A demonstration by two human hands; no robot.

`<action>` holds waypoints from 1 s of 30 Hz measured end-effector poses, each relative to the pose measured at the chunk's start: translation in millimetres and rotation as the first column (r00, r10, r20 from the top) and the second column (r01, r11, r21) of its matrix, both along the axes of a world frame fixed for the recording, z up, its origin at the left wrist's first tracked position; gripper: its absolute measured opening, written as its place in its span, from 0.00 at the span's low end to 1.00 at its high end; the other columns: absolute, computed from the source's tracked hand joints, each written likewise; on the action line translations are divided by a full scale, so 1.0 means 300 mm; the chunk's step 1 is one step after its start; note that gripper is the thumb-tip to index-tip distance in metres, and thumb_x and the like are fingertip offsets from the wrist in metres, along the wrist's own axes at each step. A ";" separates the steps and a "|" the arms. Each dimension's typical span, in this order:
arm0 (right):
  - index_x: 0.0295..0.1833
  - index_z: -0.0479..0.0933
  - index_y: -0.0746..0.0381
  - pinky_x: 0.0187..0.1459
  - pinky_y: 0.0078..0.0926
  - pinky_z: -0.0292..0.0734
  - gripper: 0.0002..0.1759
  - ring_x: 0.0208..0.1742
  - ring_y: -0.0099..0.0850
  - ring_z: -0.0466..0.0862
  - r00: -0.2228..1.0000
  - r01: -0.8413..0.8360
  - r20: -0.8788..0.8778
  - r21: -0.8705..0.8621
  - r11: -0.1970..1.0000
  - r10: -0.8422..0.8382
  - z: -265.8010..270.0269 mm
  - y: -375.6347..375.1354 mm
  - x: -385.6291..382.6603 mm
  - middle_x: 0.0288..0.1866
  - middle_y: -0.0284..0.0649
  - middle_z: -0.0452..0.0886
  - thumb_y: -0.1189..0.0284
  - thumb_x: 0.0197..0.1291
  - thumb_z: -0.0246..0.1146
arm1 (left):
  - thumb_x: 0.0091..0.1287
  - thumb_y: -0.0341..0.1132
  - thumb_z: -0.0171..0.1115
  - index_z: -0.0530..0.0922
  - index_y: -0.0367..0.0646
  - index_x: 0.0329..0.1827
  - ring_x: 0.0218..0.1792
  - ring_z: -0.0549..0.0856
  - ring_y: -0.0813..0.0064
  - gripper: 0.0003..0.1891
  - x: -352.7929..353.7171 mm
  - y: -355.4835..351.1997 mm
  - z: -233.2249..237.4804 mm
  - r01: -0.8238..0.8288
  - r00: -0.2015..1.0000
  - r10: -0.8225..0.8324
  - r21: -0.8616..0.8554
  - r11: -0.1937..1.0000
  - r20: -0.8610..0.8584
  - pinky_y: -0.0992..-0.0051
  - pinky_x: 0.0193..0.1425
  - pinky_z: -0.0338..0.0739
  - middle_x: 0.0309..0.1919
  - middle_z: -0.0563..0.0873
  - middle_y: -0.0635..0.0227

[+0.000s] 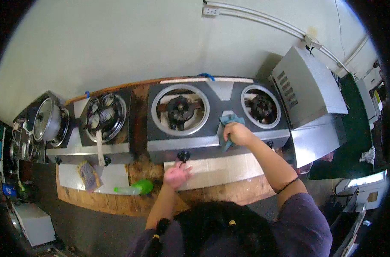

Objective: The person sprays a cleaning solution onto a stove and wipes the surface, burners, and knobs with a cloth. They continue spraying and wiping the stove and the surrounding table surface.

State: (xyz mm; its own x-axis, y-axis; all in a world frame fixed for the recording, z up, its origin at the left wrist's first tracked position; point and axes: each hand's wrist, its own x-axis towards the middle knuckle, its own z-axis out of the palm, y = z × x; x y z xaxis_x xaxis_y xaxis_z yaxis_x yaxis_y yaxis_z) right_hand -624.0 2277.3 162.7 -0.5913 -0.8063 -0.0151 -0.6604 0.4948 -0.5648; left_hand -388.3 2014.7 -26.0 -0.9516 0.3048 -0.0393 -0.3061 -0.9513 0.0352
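My right hand [238,134] is closed on a blue-green cloth [225,143], pressing it against the top and front edge of the two-burner gas stove [218,139] between its two ring-shaped burners. Part of the cloth hangs over the steel front. In front of the stove, my left hand [178,174] is open with its fingers apart, just below the black knob [183,156] of the left burner. The left burner ring [155,118] and the right burner ring [277,112] surround dark burner heads.
A green bottle [141,187] lies on the wooden counter [113,204], beside a sponge [88,175]. Another stove to the left carries a pan with round wells [125,116] and a lidded pot [53,124]. At right stands a grey metal housing [304,88].
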 end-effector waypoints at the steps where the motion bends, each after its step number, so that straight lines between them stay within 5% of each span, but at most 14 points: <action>1: 0.25 0.80 0.60 0.48 0.34 0.74 0.11 0.40 0.43 0.81 0.986 0.153 0.071 -0.013 0.988 -0.152 0.028 0.052 -0.044 0.32 0.42 0.81 0.84 0.38 0.54 | 0.63 0.47 0.45 0.73 0.54 0.61 0.67 0.67 0.54 0.23 0.005 -0.005 -0.007 0.006 1.000 -0.005 -0.034 0.999 0.016 0.47 0.67 0.59 0.66 0.71 0.67; 3: 0.30 0.81 0.62 0.53 0.33 0.72 0.16 0.44 0.44 0.81 0.944 0.324 0.114 -0.160 0.933 -0.309 0.112 0.155 -0.179 0.36 0.47 0.82 0.87 0.39 0.50 | 0.66 0.44 0.44 0.74 0.52 0.58 0.62 0.71 0.48 0.20 0.002 -0.024 -0.086 0.067 0.995 -0.060 0.099 0.993 -0.076 0.46 0.66 0.60 0.61 0.75 0.63; 5: 0.34 0.81 0.62 0.53 0.29 0.71 0.19 0.44 0.38 0.81 0.881 0.452 -0.006 -0.281 0.847 -0.472 0.151 0.251 -0.354 0.37 0.47 0.82 0.87 0.41 0.47 | 0.69 0.46 0.42 0.76 0.52 0.56 0.60 0.73 0.48 0.20 0.018 -0.015 0.004 0.013 0.996 -0.016 0.033 0.999 0.087 0.47 0.65 0.60 0.59 0.77 0.62; 7: 0.38 0.80 0.64 0.52 0.28 0.72 0.21 0.43 0.34 0.80 0.798 0.595 0.144 -0.334 0.731 -0.585 0.258 0.303 -0.507 0.38 0.43 0.82 0.86 0.43 0.45 | 0.70 0.47 0.41 0.77 0.52 0.56 0.60 0.73 0.48 0.20 0.019 -0.014 -0.006 0.021 0.999 -0.024 0.085 0.996 0.038 0.47 0.66 0.60 0.58 0.78 0.62; 11: 0.43 0.77 0.65 0.42 0.21 0.73 0.21 0.37 0.26 0.78 0.647 0.760 0.561 -0.418 0.498 -0.517 0.360 0.322 -0.802 0.36 0.36 0.80 0.86 0.47 0.42 | 0.71 0.48 0.40 0.78 0.53 0.57 0.60 0.74 0.46 0.21 0.012 -0.007 0.068 0.014 0.995 -0.019 0.062 0.998 0.094 0.49 0.65 0.62 0.58 0.79 0.62; 15: 0.45 0.77 0.66 0.39 0.22 0.74 0.20 0.34 0.27 0.79 0.664 0.745 0.479 -0.355 0.565 -0.574 0.205 0.375 -1.111 0.37 0.36 0.80 0.85 0.50 0.43 | 0.71 0.48 0.38 0.78 0.49 0.58 0.59 0.74 0.47 0.23 0.074 -0.047 -0.074 0.054 0.986 -0.059 0.035 0.998 0.157 0.49 0.62 0.66 0.58 0.77 0.53; 19: 0.53 0.76 0.62 0.43 0.26 0.75 0.24 0.41 0.33 0.80 0.856 0.504 0.066 0.120 0.856 -0.513 -0.101 0.468 -1.304 0.46 0.44 0.80 0.83 0.46 0.57 | 0.69 0.53 0.36 0.75 0.35 0.58 0.58 0.74 0.46 0.31 0.066 -0.073 -0.037 0.192 0.960 -0.240 0.283 0.940 0.147 0.52 0.64 0.64 0.56 0.77 0.42; 22: 0.52 0.76 0.59 0.42 0.27 0.76 0.30 0.41 0.34 0.78 0.901 0.415 -0.025 0.339 0.845 -0.432 -0.334 0.511 -1.381 0.45 0.44 0.78 0.82 0.36 0.69 | 0.69 0.52 0.34 0.76 0.30 0.56 0.59 0.74 0.45 0.34 0.020 -0.021 0.083 0.053 0.992 -0.065 0.116 0.992 0.104 0.51 0.67 0.58 0.56 0.76 0.43; 25: 0.50 0.75 0.58 0.40 0.28 0.76 0.34 0.37 0.33 0.77 0.884 0.430 -0.013 0.418 0.800 -0.468 -0.384 0.499 -1.403 0.39 0.40 0.76 0.81 0.29 0.74 | 0.69 0.51 0.34 0.77 0.29 0.54 0.57 0.75 0.46 0.32 0.045 -0.027 0.066 0.004 0.982 -0.021 0.090 0.996 0.189 0.53 0.67 0.58 0.55 0.78 0.45; 28: 0.46 0.74 0.58 0.35 0.30 0.74 0.31 0.32 0.30 0.75 0.872 0.327 0.183 0.473 0.818 -0.454 -0.365 0.471 -1.434 0.32 0.37 0.74 0.80 0.29 0.73 | 0.69 0.48 0.35 0.78 0.30 0.52 0.54 0.77 0.48 0.30 0.090 -0.036 0.006 -0.033 0.967 0.002 0.117 0.993 0.253 0.55 0.65 0.60 0.53 0.79 0.46; 30: 0.45 0.74 0.58 0.31 0.30 0.72 0.29 0.31 0.29 0.75 0.914 0.226 0.220 0.422 0.878 -0.341 -0.388 0.389 -1.416 0.29 0.36 0.73 0.81 0.29 0.72 | 0.69 0.47 0.35 0.79 0.31 0.51 0.52 0.78 0.49 0.29 0.119 -0.041 -0.017 -0.058 0.963 0.023 0.124 0.991 0.270 0.57 0.63 0.62 0.51 0.80 0.47</action>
State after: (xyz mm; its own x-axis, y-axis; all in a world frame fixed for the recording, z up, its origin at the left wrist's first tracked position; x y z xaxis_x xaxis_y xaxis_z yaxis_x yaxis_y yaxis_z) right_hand -1048.7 2393.9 46.2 -0.7177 -0.5012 -0.4834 -0.3011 0.8493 -0.4336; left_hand -352.7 2002.3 -31.2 -0.9234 0.2857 -0.2564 -0.2487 -0.9540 -0.1671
